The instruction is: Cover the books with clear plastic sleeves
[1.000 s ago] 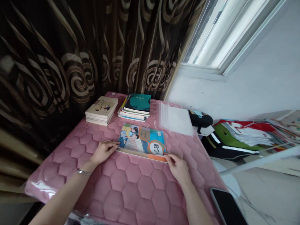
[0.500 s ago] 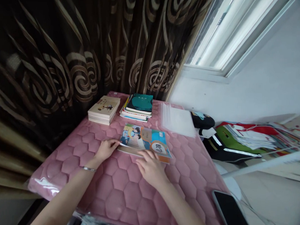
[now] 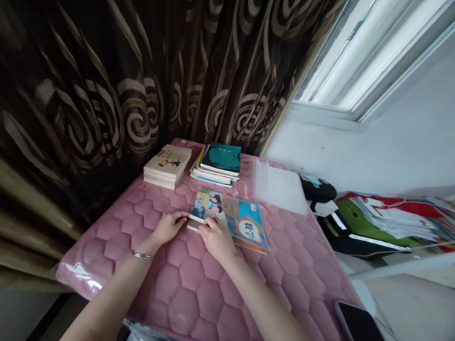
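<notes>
A math textbook with a colourful illustrated cover lies on the pink quilted surface, its near edge towards me. A pale narrow strip shows along that edge; whether it is the book's cover or a wrapper I cannot tell. At the near left corner, my left hand, with a silver bracelet on the wrist, pinches the edge between thumb and fingers. My right hand is close beside it, fingers closed on the same near edge and hiding part of the cover.
Behind the textbook stand a stack of beige books and a stack topped by a teal book. Clear plastic sheets lie at the back right. A phone rests at the front right. Papers and a bag are beyond the right edge.
My right hand has slid left along the textbook's near edge towards my left hand, uncovering more of the title. The whole view has shifted slightly.
</notes>
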`<state>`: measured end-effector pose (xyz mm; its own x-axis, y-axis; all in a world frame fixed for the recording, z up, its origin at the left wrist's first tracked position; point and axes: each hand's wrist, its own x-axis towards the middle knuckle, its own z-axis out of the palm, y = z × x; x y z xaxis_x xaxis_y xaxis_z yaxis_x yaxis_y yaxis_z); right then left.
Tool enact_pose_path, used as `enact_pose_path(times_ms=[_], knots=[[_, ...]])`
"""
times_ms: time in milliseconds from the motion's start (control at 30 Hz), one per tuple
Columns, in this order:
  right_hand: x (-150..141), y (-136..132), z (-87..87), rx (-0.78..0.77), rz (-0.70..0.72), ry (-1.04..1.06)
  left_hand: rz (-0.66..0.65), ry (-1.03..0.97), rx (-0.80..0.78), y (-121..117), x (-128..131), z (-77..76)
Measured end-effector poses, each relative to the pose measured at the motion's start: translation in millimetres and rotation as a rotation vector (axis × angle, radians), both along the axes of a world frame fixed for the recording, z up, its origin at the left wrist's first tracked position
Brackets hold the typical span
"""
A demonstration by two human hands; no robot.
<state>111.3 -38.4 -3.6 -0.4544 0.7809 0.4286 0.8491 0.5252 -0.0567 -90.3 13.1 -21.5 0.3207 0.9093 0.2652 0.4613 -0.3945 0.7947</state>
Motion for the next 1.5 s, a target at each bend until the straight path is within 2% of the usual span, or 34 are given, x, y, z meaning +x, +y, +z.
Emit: enact_pose_path(times_ms=[233, 500, 667, 867, 1033, 1167, 1267, 1500], knots=[[2.0, 10.5, 2.5, -0.087, -0.06, 0.289, -0.078, -0.088, -0.082, -0.7, -1.7, -0.3], [2.8, 16.9, 10.6, -0.179, -0.073, 0.352, -0.089, -0.13, -0.116, -3.7, -0.9, 0.5], [3.8, 19.9, 12.5, -0.208, -0.097, 0.37, -0.043, -0.085, -0.075, -5.2, -0.8, 1.7], [5.6, 24.8, 12.3, -0.247, -0.088, 0.44, -0.07, -0.105, -0.069, -3.1, -3.0, -4.9], [3.5, 18.2, 10.8, -0.221, -0.071, 0.384, -0.071, -0.11, -0.081, -3.9, -2.4, -2.8], [-3.4, 4.8, 8.8, -0.124, -0.051, 0.199, -0.051, -0.086, -0.074, -6.3, 0.7, 5.1], [-7.2, 2.2, 8.1, -0.109, -0.053, 0.089, -0.058, -0.1, -0.076, -6.7, 1.9, 6.5], [-6.0, 14.2, 15.4, -0.183, -0.116, 0.179, -0.063, -0.183, -0.103, -5.6, -1.0, 1.1]])
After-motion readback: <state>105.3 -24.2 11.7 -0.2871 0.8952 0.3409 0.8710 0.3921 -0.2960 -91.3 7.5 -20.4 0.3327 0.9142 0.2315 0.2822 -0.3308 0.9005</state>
